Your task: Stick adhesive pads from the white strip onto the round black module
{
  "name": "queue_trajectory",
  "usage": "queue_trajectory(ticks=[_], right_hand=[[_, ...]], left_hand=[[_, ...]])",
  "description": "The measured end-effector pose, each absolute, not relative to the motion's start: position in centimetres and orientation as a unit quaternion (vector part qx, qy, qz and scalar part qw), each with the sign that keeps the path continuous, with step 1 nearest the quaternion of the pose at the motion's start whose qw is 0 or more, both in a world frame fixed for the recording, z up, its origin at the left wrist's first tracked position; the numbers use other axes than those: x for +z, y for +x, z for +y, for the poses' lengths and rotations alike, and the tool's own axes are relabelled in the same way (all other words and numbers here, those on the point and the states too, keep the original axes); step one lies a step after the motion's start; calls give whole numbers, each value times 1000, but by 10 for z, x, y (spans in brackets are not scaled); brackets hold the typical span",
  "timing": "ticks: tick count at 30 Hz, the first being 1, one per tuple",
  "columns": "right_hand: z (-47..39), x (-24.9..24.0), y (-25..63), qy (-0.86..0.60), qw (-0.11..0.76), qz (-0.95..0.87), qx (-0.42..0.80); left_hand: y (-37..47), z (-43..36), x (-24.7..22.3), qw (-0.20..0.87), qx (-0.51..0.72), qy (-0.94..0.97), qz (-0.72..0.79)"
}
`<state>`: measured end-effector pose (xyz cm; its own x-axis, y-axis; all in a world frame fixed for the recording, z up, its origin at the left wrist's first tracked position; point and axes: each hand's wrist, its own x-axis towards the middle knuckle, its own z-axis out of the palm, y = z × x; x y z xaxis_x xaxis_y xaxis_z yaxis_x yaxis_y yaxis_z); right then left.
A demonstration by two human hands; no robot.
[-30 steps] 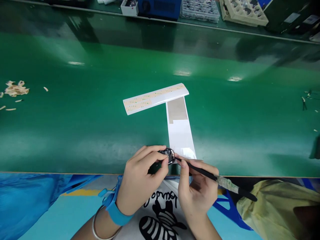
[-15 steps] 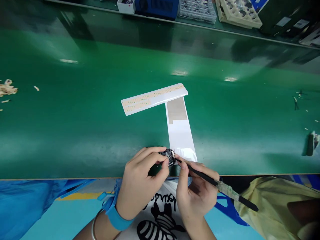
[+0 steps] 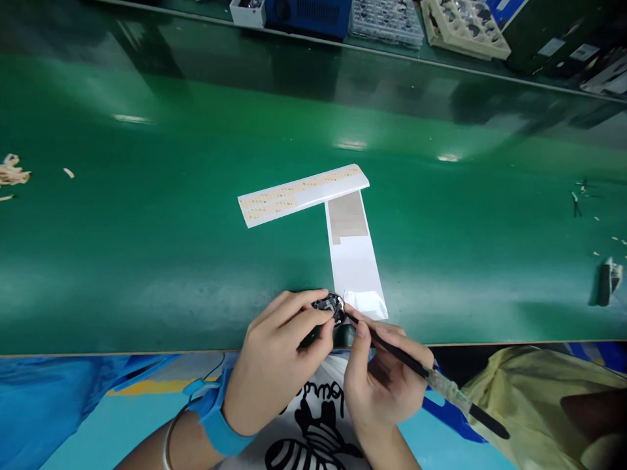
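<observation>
My left hand (image 3: 289, 346) pinches a small round black part (image 3: 335, 305) with silvery details by its edge, close to the front of the green bench. The part's exact kind is too small to make out. In my right hand (image 3: 386, 372) is a slim black tool (image 3: 404, 358), gripped like a pen, its handle wrapped with clear tape. The tool's tip meets the right rim of the round part. Just beyond my hands lies a white backing sheet (image 3: 356, 267) with a grey-beige patch. Across its far end rests a white strip (image 3: 304, 194) bearing rows of small tan stickers.
Scraps of peeled tan material (image 3: 14, 172) lie at the far left. A small dark object (image 3: 609, 282) and bits of debris are at the right. Along the back shelf stand a white box (image 3: 247, 13), a clear tray (image 3: 386, 23) and a cream tray (image 3: 465, 27).
Both hands keep their grip on the round part and the tool. The left wrist and forearm shift slightly to the left, and the view moves a little.
</observation>
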<state>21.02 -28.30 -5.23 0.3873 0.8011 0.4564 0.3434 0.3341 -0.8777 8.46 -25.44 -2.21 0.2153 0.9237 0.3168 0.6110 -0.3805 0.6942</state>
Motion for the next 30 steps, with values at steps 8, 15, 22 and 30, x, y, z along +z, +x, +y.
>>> queue_trajectory(ticks=[8, 15, 22, 30], right_hand=[[-283, -54, 208, -554, 637, -503, 185], [-284, -54, 207, -554, 632, -513, 175], [-282, -59, 210, -528, 638, -540, 148], [-282, -58, 214, -520, 627, -557, 162]], left_hand=[[86, -251, -21, 258, 373, 707, 542], [86, -253, -23, 252, 380, 703, 545], [85, -256, -22, 193, 356, 763, 504], [81, -254, -18, 74, 238, 865, 435]])
